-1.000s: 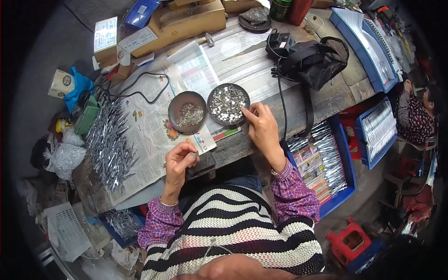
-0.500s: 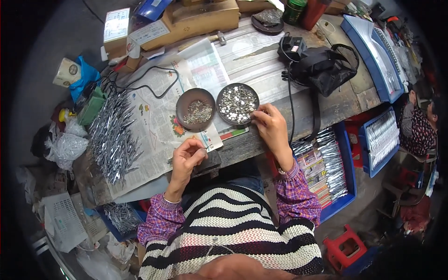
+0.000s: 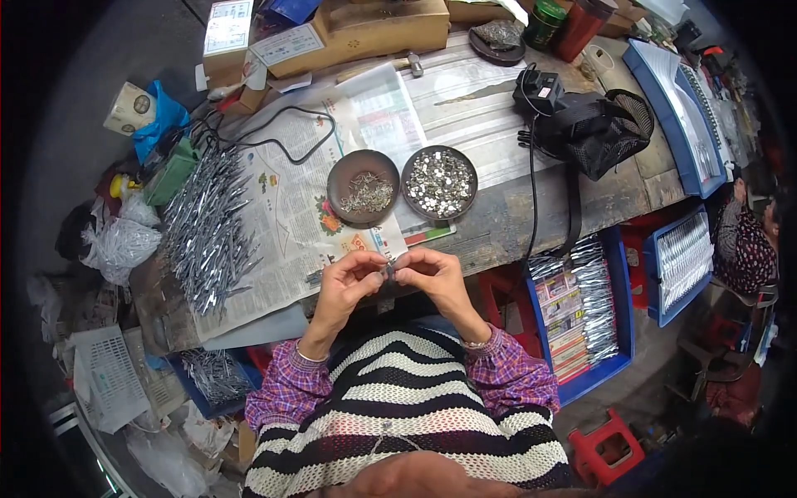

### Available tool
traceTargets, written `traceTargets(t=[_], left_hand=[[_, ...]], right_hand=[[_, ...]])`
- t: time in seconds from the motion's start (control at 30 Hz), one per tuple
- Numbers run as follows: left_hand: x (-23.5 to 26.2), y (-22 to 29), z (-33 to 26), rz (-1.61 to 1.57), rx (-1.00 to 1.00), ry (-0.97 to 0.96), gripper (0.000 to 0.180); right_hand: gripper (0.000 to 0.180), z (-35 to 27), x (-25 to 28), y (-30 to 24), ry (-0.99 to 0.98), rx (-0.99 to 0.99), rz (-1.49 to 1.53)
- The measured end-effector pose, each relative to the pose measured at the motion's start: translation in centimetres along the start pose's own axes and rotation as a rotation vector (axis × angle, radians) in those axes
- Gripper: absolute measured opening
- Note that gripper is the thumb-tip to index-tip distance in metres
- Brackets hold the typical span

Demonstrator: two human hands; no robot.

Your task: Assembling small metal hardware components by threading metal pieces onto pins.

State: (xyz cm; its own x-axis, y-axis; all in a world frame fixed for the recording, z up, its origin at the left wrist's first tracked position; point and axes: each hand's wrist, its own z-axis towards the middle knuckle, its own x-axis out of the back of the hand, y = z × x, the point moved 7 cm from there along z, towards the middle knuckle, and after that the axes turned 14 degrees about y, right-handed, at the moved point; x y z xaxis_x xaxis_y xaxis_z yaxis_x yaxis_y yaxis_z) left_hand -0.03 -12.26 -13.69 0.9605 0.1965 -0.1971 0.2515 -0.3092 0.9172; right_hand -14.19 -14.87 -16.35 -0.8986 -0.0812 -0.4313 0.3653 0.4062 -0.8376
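Above the table's front edge, my left hand (image 3: 347, 292) and my right hand (image 3: 438, 284) meet fingertip to fingertip. Both are pinched closed; whatever sits between the fingers is too small and hidden to name. Just beyond them stand two round dark dishes. The left dish (image 3: 340, 173) holds small thin metal parts (image 3: 369, 193). In the right dish (image 3: 474, 195) lie many small shiny silver discs (image 3: 438, 181). A heap of slender, pointed silver metal pieces (image 3: 207, 236) spreads over the newspaper (image 3: 278, 220) to the left.
A black mesh bag with straps (image 3: 602, 133) and a cable lies at the right. Cardboard boxes (image 3: 365, 37) and a hammer (image 3: 414, 65) are at the back. Blue trays (image 3: 616, 332) of metal pieces stand right of the table, near a red stool (image 3: 608, 448). Another person sits far right.
My right hand has left the disc dish and come down-left to meet my left hand. My left hand has shifted slightly right. The whole view has shifted a little.
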Motion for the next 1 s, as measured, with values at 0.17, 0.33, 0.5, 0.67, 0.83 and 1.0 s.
traceTargets(t=[0.17,0.33,0.5,0.67,0.83,1.0], left_hand=[[0.2,-0.2,-0.4,0.042,-0.016,0.011,0.022],[0.2,0.2,-0.8,0.078,-0.047,0.027,0.020],[0.1,0.4,-0.8,0.109,-0.104,0.060,0.020],[-0.1,-1.7,-1.0,-0.234,0.209,-0.059,0.020],[0.1,-1.7,-1.3,-0.098,0.077,0.054,0.017],[0.2,-0.2,-1.5,0.139,-0.186,0.192,0.016]], right_hand=[[0.013,-0.2,-0.7,0.1,0.019,-0.034,0.130],[0.012,-0.4,-0.9,0.2,0.045,-0.019,0.130],[0.012,-0.4,-0.7,0.2,0.104,0.049,0.090],[0.013,-0.7,-1.0,0.2,0.070,0.006,0.137],[0.013,-0.7,-0.9,0.5,0.087,-0.018,0.062],[0.008,-0.8,-0.8,0.2,0.152,0.001,-0.022]])
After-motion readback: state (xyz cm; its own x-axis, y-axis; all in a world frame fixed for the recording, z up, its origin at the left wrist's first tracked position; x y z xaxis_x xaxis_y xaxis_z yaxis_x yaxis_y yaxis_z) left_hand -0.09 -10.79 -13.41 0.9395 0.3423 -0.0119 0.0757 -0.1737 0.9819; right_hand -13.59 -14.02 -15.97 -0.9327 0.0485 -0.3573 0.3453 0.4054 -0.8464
